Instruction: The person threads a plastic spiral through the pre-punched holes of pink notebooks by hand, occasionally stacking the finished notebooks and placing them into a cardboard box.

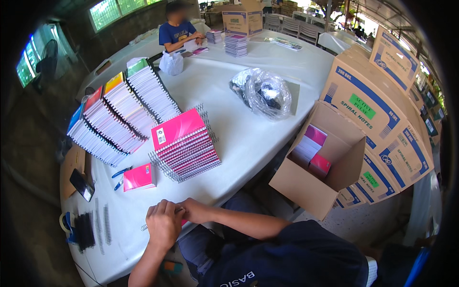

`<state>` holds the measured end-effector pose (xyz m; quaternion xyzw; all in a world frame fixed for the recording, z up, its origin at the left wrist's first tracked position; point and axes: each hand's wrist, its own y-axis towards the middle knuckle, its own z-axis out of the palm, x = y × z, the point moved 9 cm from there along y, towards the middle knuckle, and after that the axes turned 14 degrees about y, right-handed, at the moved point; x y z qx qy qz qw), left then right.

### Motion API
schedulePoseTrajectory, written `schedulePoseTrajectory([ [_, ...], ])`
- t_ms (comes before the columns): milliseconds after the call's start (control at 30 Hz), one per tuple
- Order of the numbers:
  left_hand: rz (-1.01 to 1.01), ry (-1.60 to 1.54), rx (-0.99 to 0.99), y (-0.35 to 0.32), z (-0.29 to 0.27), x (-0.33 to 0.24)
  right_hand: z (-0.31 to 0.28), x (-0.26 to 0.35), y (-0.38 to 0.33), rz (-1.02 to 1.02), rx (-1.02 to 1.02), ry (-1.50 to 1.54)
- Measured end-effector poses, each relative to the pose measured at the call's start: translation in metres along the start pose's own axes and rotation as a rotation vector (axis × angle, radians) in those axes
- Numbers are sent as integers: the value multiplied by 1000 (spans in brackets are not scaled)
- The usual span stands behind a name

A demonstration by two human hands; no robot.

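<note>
My left hand is closed in a fist at the near edge of the white table. The end of a wire spiral sticks out on its left side. My right hand meets it from the right, fingers pinched on a small pink notebook, of which only a sliver shows under the hands. Just beyond my hands lies a fanned stack of pink spiral-bound notebooks. A single pink notebook lies to its left, beside blue-handled pliers.
Rows of unbound notebooks fill the left side. Black and white wire spirals, a tape roll and a phone lie near left. An open cardboard box holds pink notebooks; printed boxes are stacked right. A plastic bag lies mid-table. Another person sits opposite.
</note>
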<state>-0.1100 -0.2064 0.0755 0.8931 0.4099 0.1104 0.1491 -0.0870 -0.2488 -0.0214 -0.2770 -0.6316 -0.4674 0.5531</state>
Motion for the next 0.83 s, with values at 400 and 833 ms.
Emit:
schedulePoseTrajectory([
  [400,-609,-918,-607,-6,-32,45,-63,124,-6,-573,-543,311],
  [833,-15,-73,-472,138,-18,1,-186,109,12,-389,-937,-86],
])
